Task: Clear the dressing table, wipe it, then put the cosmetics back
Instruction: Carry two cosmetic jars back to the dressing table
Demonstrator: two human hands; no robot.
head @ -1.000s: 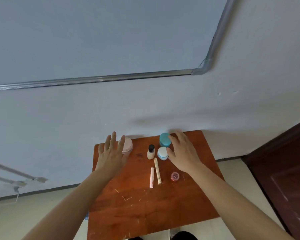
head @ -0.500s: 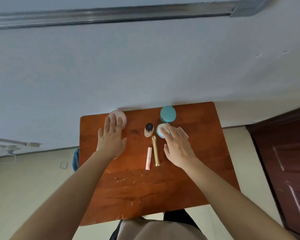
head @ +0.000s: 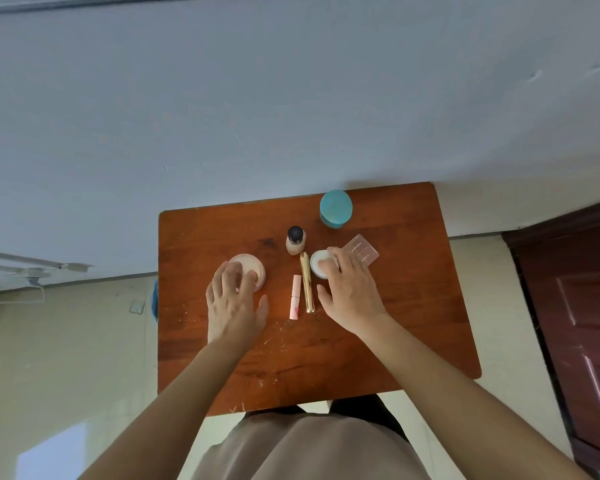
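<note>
A reddish wooden dressing table (head: 395, 323) stands against the wall. My left hand (head: 236, 303) lies over a round pink powder jar (head: 253, 265), with bent fingers on its lid and the thumb spread away. My right hand (head: 350, 292) curls its fingers over a small white jar (head: 317, 263). Between the hands lie a pink lipstick tube (head: 295, 301) and a gold tube (head: 306, 282). Behind them a small bottle with a black cap (head: 294, 241) stands upright. A teal jar (head: 336, 207) is at the back, and a pink square palette (head: 361, 249) lies just beyond my right hand.
A pale wall rises right behind the table. A dark wooden door (head: 586, 306) stands to the right. A blue object (head: 155, 299) shows at the table's left edge. Light floor surrounds the table, and my body is at its near edge.
The camera tilted down. The pink jar came from the back left corner towards me under my left hand. My right hand's fingers have curled over the white jar, which also slid a little nearer.
</note>
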